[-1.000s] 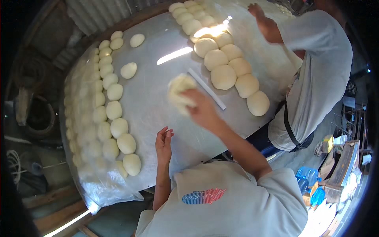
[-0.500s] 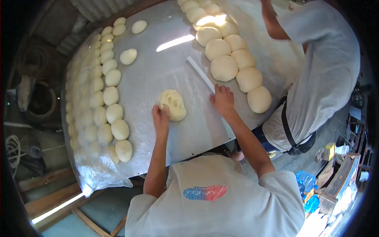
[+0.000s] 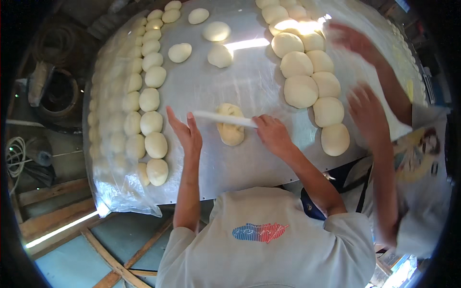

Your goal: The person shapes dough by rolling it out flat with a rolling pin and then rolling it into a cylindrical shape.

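A white rolling pin [image 3: 216, 118] is held at its right end by my right hand [image 3: 272, 135], fingers wrapped round it. It crosses above a flattened, creased piece of dough [image 3: 232, 133]; whether it presses on the dough I cannot tell. By the pin's left end my left hand [image 3: 186, 134] is open, fingers stretched and thumb apart, holding nothing. The dough piece lies on the metal tabletop [image 3: 211, 168], between my two forearms.
At left, rows of dough balls [image 3: 151, 122] lie partly under clear plastic sheeting [image 3: 127, 194]. Several loose balls [image 3: 220, 56] sit farther back. A double row of larger balls [image 3: 300, 91] stands at right, beside a co-worker's blurred hands [image 3: 367, 108].
My right hand has lifted the rolling pin and swung it leftward over the dough. My left hand has let go of the dough. Two more balls lie farther back; the co-worker's hands have come nearer.
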Available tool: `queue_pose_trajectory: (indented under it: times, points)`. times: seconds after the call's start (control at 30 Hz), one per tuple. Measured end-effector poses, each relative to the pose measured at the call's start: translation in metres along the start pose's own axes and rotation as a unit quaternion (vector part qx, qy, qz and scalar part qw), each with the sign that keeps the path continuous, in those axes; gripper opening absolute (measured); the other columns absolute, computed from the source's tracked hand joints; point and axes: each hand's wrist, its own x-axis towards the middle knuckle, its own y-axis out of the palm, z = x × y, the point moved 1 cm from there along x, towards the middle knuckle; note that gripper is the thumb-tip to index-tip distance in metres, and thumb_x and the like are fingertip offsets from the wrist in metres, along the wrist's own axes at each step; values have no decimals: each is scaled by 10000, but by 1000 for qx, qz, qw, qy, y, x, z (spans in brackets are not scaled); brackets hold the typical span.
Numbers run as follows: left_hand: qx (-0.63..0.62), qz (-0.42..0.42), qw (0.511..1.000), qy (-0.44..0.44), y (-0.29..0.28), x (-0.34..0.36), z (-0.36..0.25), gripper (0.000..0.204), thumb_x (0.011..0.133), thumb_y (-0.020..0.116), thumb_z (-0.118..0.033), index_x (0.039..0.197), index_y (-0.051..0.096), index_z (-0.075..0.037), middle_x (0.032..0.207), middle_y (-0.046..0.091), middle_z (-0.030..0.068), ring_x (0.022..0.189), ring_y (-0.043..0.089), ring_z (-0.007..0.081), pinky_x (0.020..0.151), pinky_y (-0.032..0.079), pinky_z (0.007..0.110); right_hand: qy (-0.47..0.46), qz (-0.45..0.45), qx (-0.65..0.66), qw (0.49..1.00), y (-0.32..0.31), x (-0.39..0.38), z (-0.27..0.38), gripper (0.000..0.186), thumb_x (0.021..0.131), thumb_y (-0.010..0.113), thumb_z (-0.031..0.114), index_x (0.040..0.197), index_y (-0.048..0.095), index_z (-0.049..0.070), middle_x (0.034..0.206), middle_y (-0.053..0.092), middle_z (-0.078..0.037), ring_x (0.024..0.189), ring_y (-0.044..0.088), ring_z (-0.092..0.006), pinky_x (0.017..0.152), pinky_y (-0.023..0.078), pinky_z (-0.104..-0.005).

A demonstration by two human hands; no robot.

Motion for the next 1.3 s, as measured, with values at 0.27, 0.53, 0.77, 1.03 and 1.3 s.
queue_pose_trajectory:
  times: [0.27,0.53,0.77,1.03,1.3]
  points:
    - [348,343,865,113,21,-13,41,502,974,375,-369,1353,475,-57,1440,417,140,1390,298,304,1085,11,680,-86,7,-138,987,31,66,-18,769,893,446,582,1445,327,60,1430,384,-245,1348,341,-393,1108,168,-595]
    - [348,182,919,38,83,87,48,619,956,394,-426,1441,336,-46,1514,265,210,1420,210,356,1048,-24,715,-26,-104,-146,983,35,187,-50,818,880,437,613,1480,273,82,1483,308,-236,1400,253,-377,1096,122,-628]
    - [376,252,883,124,89,78,54,695,943,391,-495,1471,280,-57,1536,215,208,1436,167,351,1036,-46,728,-25,-72,-134,988,47,175,-57,820,889,411,636,1463,291,63,1460,311,-256,1387,257,-396,1099,135,-617]
    - [324,159,930,70,128,145,61,711,961,362,-503,1484,215,-45,1540,167,220,1433,141,376,1022,-27,747,-40,-186,-44,981,32,244,-78,826,891,476,555,1470,211,29,1498,214,-272,1401,193,-414,1121,111,-592]
    - [357,154,914,115,148,181,66,765,952,374,-536,1482,194,-15,1547,101,243,1438,104,390,1001,-27,765,-47,-17,-88,995,24,257,-76,881,802,608,559,1458,289,64,1258,534,-195,1201,479,-319,1003,294,-516]
